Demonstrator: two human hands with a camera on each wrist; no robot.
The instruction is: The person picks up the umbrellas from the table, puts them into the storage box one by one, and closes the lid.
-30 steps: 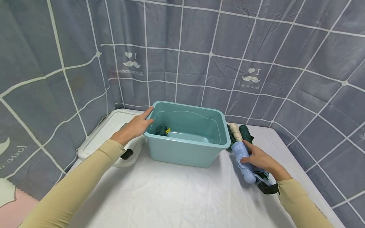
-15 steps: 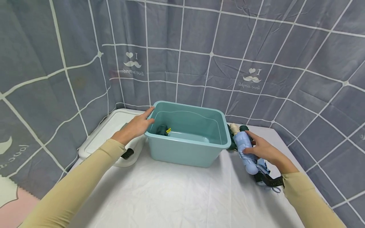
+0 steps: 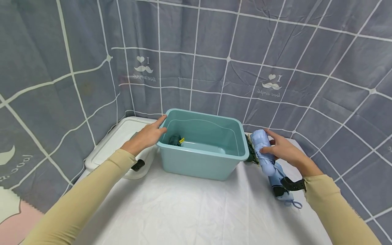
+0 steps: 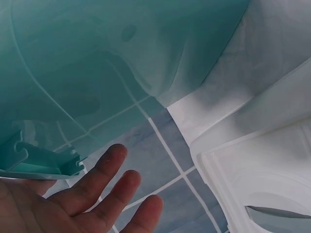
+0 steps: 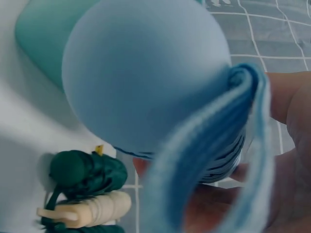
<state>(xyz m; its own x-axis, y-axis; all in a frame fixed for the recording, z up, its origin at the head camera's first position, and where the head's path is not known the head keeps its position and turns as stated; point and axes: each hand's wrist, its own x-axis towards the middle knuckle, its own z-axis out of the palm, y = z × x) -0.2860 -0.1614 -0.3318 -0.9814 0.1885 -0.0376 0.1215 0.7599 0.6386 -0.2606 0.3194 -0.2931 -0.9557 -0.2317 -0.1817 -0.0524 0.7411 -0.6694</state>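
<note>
My right hand (image 3: 284,148) grips a light-blue folded umbrella (image 3: 262,153), raised to the right of a teal plastic bin (image 3: 196,165). In the right wrist view, its rounded handle end (image 5: 146,73) and wrist strap (image 5: 204,145) fill the middle. My left hand (image 3: 146,136) rests on the bin's left rim, with straight fingers outside the wall in the left wrist view. Inside the bin lies a dark-green folded umbrella (image 3: 175,140) with a yellow tag. Below the held umbrella, the right wrist view shows a cream umbrella (image 5: 102,208) between dark-green umbrellas (image 5: 90,170).
Another blue umbrella (image 3: 277,183) with a loop lies on the white-covered table (image 3: 196,211), near my right wrist. A white lid (image 3: 113,143) lies left of the bin, partly under my left forearm. Grey gridded curtain (image 3: 211,75) encloses the back and sides.
My right hand has lifted the light-blue umbrella up and away from the others, uncovering the second blue umbrella. The left hand stays on the bin rim.
</note>
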